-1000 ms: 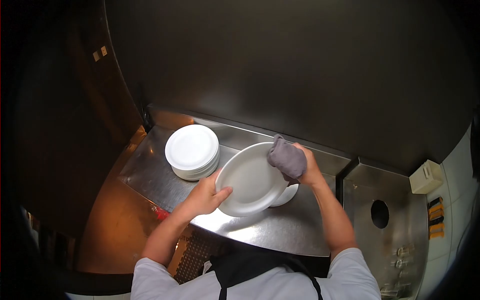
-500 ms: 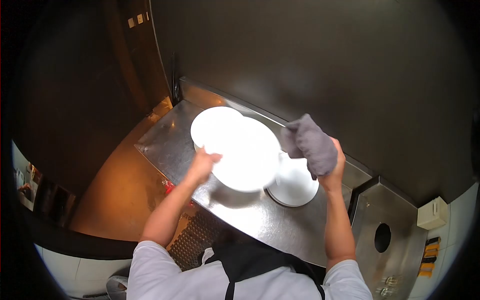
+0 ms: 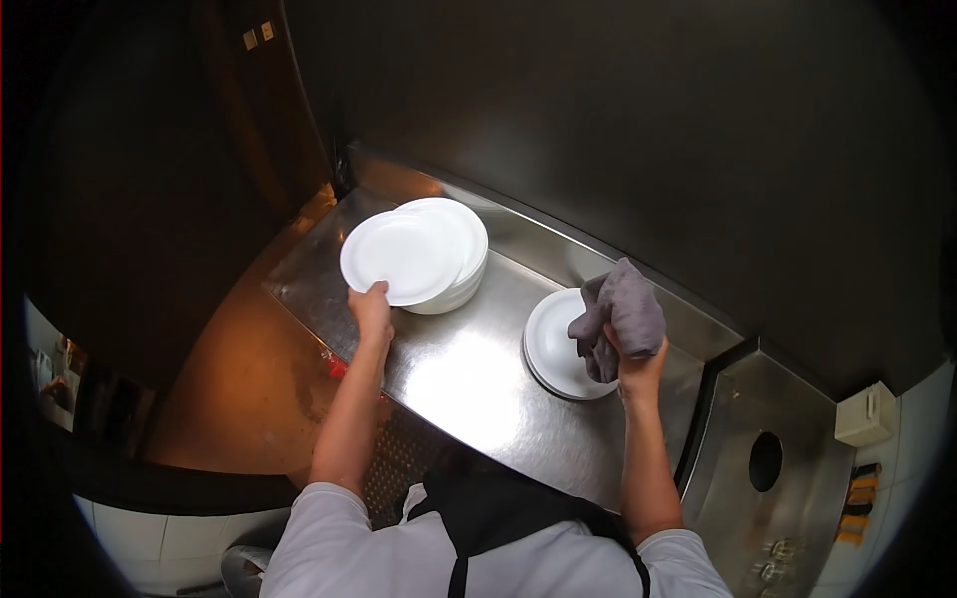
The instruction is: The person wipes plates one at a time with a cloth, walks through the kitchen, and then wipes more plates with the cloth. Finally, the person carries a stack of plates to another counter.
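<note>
My left hand (image 3: 372,311) grips the near rim of a white plate (image 3: 397,257), thumb on top. That plate overlaps the upper left of a stack of white plates (image 3: 465,289) on the steel counter. In my right hand (image 3: 638,371) is a bunched grey cloth (image 3: 628,309), its loose end hanging down. The cloth hangs over the right side of a second, lower stack of white plates (image 3: 558,344). Most of my right fingers are hidden by the cloth.
The steel counter (image 3: 469,384) has a raised back edge along a dark wall. To the right lies another steel surface (image 3: 733,439) with a round dark hole (image 3: 766,460). A white box (image 3: 865,414) is mounted on the right wall, above yellow-and-black items (image 3: 857,503).
My left hand has carried the plate left, from the counter's middle to the left stack. My right hand has lowered the cloth slightly toward the right stack.
</note>
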The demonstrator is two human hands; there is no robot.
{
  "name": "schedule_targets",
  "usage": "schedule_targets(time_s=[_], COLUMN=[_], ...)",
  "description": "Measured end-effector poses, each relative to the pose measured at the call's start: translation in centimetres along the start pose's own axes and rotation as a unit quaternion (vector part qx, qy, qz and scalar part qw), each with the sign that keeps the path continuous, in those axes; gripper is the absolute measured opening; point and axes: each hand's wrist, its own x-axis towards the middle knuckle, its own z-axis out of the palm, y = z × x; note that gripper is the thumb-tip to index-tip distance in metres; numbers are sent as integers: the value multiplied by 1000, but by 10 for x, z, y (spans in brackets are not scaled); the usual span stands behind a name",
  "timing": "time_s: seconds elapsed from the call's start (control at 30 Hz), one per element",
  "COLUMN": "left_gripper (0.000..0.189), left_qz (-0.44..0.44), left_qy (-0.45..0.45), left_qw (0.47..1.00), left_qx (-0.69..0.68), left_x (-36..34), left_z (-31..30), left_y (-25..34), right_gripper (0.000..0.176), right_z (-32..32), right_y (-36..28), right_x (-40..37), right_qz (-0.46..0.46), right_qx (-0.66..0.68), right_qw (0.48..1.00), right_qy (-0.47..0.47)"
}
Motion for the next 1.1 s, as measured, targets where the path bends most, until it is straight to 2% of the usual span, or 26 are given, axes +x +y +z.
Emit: schedule_targets(time_s=[0.13,0.2,0.23,0.3,0.33,0.37,0.4,0.5,0.53,0.6,0.67,0.73,0.8,0.9,0.93,0.97,1.0,1.07,1.1], left_gripper=[47,46,64,104,104,104,103,94,89,81,73,62,61,62,63,63,63,62,63], left_qz=[2,11,-38,-78,-88,-39,12,276,337,456,508,561,578,552,538,522,508,482,461], left_qy=[58,85,59,76,90,154,215,165,133,69,13,-37,-93,-73,-80,-91,-103,-171,-222], left_qw=[998,992,987,951,933,927,915,904,891,851,810,773,737,753,766,779,791,815,818], left_qx=[35,90,146,290,336,341,342,281,274,253,292,294,337,351,343,337,325,273,264], left_x=[-21,-18,-20,-11,-28,-34,-38,-61,-63,-63,-68,-70,-66,-58,-58,-63,-67,-88,-104], left_z=[34,44,45,54,62,66,73,86,96,120,140,158,167,168,166,161,162,156,149], left_y=[-2,-11,-6,-20,3,2,2,18,16,18,23,20,22,27,28,28,30,19,12], right_gripper=[48,44,42,44,45,47,48,54,44,47,52,51,42,25,16,20,25,48,58], right_z=[4,12,19,31,33,37,42,63,75,94,115,126,117,73,48,31,17,-12,-25], right_y=[14,3,1,10,12,2,3,-6,-17,-33,-87,-102,-95,-60,-3,-9,-28,-37,-28], right_x=[-7,-17,-24,-36,-41,-47,-51,-61,-65,-70,-68,-71,-76,-68,-63,-50,-39,-14,-1], right_qz=[-7,39,66,67,65,102,75,-31,-67,-49,-241,-328,-354,-353,-378,-317,-250,-216,-213], right_qx=[16,47,63,55,50,19,7,-30,-4,19,-64,-127,-190,-362,-381,-436,-453,-495,-499], right_qw=[1000,998,996,995,995,989,986,972,970,959,911,857,800,676,674,663,703,759,797], right_qy=[1,-9,-13,-49,-62,-109,-146,-230,-232,-277,-327,-377,-445,-536,-508,-520,-488,-363,-266])
